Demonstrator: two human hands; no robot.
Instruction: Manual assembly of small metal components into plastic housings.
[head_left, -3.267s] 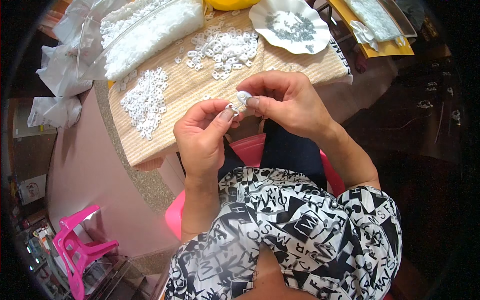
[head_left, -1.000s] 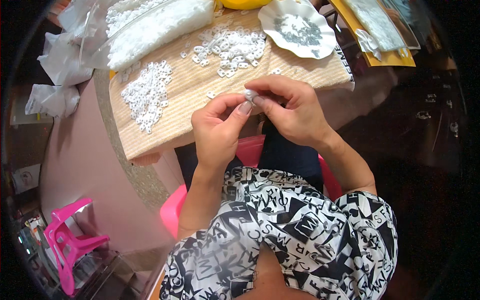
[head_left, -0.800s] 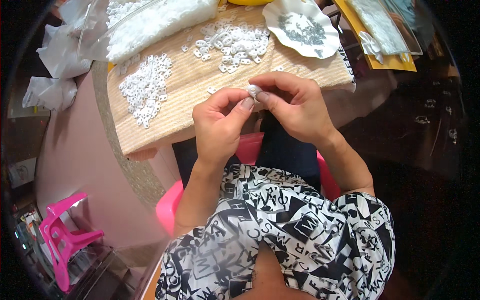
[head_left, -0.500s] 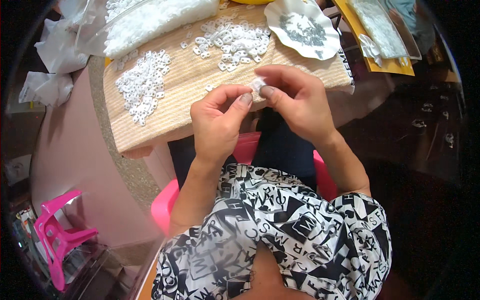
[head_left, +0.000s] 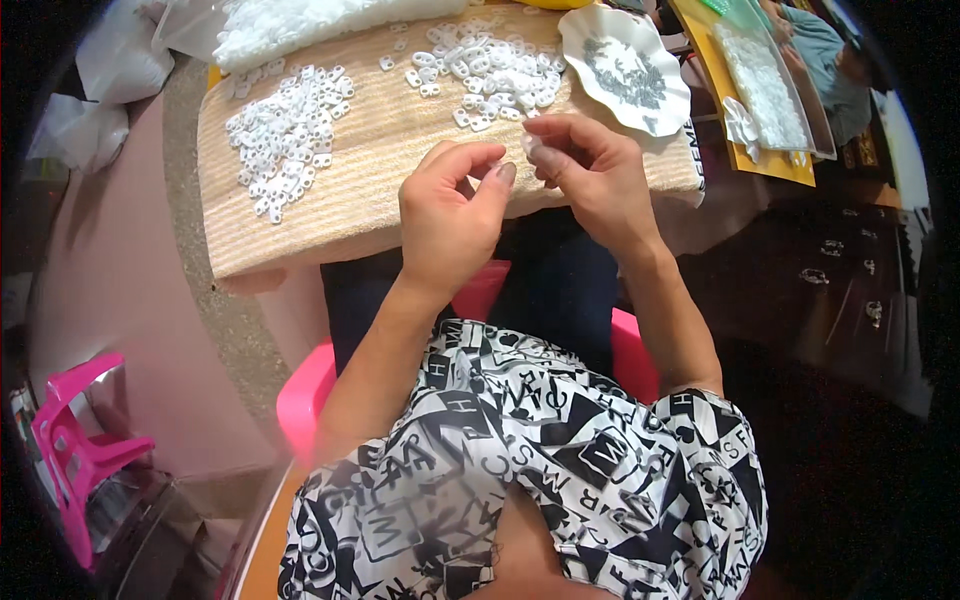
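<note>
My right hand (head_left: 605,185) pinches a small white plastic piece (head_left: 531,145) between thumb and forefinger, above the near part of the cloth-covered table. Close on its left, my left hand (head_left: 450,215) has its fingers curled, with thumb and forefinger tips almost together. Whatever those tips hold, if anything, is too small to tell. Beyond the hands lies a pile of white two-holed plastic pieces (head_left: 505,75). A second pile of such pieces (head_left: 285,140) spreads at the left. Past my right hand, a white fluted dish (head_left: 668,112) holds small dark grey bits.
A striped beige cloth (head_left: 365,185) covers the table. At the back left lies a clear bag of white pieces (head_left: 290,30). Another clear bag (head_left: 760,85) rests on a yellow sheet (head_left: 795,172) at the right. A pink plastic stool (head_left: 90,450) stands at the lower left.
My hands have drawn slightly apart; the white piece stays in my right fingers, now clear of my left fingertips. The whole view has shifted a little.
</note>
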